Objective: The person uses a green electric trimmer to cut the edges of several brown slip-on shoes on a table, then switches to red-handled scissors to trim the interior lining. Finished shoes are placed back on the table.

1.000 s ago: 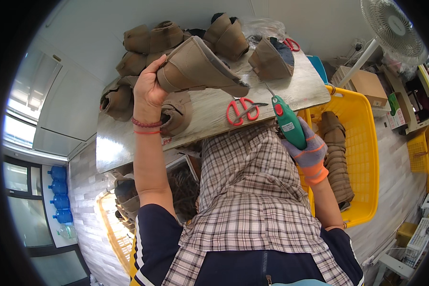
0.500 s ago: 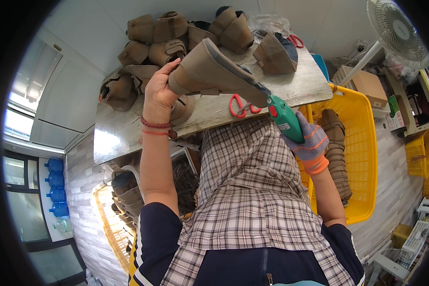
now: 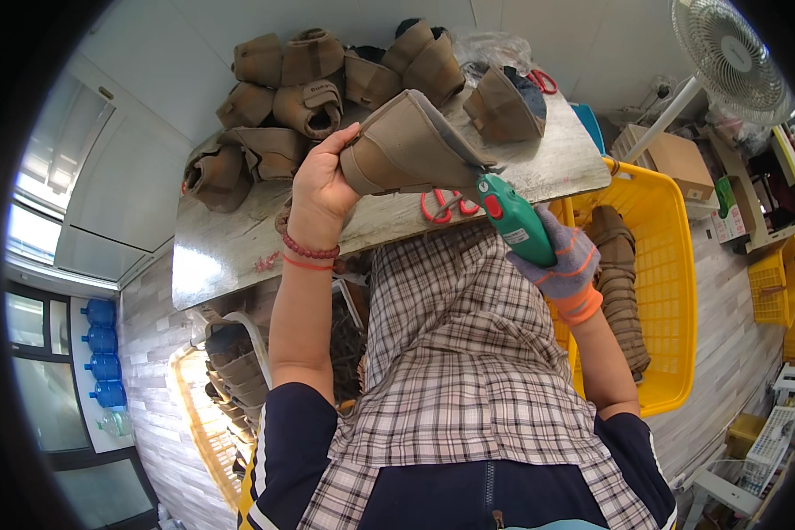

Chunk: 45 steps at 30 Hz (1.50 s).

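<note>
My left hand, bare with red bracelets, grips the narrower end of a brown padded cuff that looks like a horse's bell boot. The cuff is tilted above the table, its dark-lined wide rim toward the right. In a grey and orange glove, my right hand is wrapped round green electric scissors with a red button. Their blade end meets the lower right corner of the cuff's rim; the exact contact is too small to make out. Red-handled scissors lie on the table just beneath the cuff.
Several similar brown cuffs are piled on the worn table; another cuff stands apart near a second pair of red-handled scissors. Yellow basket with stacked cuffs at right, pale basket at left. A fan stands far right.
My left hand has brought the cuff slightly to the right and nearer, turning its rim. The right hand and electric scissors have shifted a little left, staying at the rim.
</note>
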Motion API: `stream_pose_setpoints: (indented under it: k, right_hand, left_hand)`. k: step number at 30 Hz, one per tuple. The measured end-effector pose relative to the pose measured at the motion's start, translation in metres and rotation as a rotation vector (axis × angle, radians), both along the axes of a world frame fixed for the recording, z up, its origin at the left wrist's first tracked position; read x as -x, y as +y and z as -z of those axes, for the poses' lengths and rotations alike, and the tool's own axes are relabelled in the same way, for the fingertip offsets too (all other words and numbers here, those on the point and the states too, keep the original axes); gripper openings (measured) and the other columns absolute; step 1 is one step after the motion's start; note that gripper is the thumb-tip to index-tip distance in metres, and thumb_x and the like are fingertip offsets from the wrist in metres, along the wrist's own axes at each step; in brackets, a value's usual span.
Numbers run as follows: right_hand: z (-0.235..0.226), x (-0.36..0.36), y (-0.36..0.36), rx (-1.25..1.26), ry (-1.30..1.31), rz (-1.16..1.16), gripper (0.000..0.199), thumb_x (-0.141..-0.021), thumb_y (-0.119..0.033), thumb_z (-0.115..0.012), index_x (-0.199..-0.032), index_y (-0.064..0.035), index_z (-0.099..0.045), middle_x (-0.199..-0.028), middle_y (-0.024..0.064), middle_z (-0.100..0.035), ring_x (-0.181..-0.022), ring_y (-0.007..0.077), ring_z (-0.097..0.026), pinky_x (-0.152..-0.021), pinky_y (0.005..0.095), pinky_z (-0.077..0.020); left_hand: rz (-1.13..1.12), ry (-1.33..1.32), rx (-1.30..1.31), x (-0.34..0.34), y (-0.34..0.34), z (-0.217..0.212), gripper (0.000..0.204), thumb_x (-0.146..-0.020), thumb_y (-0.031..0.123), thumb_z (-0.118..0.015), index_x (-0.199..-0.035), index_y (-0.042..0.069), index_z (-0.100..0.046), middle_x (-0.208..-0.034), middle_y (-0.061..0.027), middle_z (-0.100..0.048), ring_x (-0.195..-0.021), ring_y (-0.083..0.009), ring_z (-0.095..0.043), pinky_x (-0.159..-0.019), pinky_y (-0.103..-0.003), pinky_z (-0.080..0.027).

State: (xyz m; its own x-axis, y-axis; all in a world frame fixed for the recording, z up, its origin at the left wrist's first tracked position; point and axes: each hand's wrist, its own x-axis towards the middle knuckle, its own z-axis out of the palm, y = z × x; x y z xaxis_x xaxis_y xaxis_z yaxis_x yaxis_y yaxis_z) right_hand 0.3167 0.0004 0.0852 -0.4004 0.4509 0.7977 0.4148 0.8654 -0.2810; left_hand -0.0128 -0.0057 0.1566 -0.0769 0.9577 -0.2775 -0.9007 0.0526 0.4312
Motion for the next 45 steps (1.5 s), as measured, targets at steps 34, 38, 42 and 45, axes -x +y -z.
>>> stream_pose_setpoints:
  k: [34, 38, 42, 45]
  right_hand:
    - [-0.033, 0.025, -0.015, 0.853, 0.376, -0.122, 0.055, -0.071, -0.016, -0.079, -0.119, -0.0009, -0.056, -0.091, 0.0053, -0.067, -0.079, 0.0086, -0.06, -0.071, 0.0245, -0.051]
    - [-0.036, 0.022, -0.014, 0.914, 0.437, -0.132, 0.054, -0.072, -0.017, -0.079, -0.118, -0.0002, -0.057, -0.088, 0.0039, -0.066, -0.072, 0.0071, -0.059, -0.066, 0.0225, -0.05]
    - [-0.045, 0.02, -0.013, 1.128, 0.582, -0.259, 0.05, -0.075, -0.018, -0.078, -0.116, 0.0019, -0.057, -0.082, 0.0031, -0.064, -0.067, 0.0055, -0.056, -0.06, 0.0202, -0.0468]
    - [-0.049, 0.018, -0.012, 1.184, 0.585, -0.25, 0.047, -0.076, -0.018, -0.077, -0.114, 0.0031, -0.058, -0.077, 0.0023, -0.062, -0.062, 0.0051, -0.054, -0.055, 0.0194, -0.0444]
  left_hand:
    - [-0.189, 1.49, -0.555, -0.059, -0.037, 0.046, 0.025, -0.089, -0.001, -0.055, -0.113, -0.002, -0.058, -0.113, -0.0114, -0.062, -0.105, -0.0215, -0.058, -0.09, -0.032, -0.043]
    - [-0.294, 2.021, -0.736, -0.052, -0.034, 0.053, 0.026, -0.083, -0.003, -0.055, -0.109, -0.004, -0.059, -0.108, -0.0182, -0.061, -0.1, -0.0309, -0.059, -0.086, -0.036, -0.045]
    - [-0.236, 2.224, -0.755, -0.052, -0.039, 0.05, 0.033, -0.073, -0.005, -0.056, -0.105, -0.003, -0.062, -0.111, -0.0206, -0.059, -0.103, -0.0389, -0.054, -0.088, -0.042, -0.044]
    - [-0.329, 2.289, -0.82, -0.056, -0.04, 0.047, 0.035, -0.071, -0.005, -0.056, -0.104, -0.001, -0.063, -0.113, -0.02, -0.058, -0.106, -0.0402, -0.052, -0.091, -0.045, -0.042]
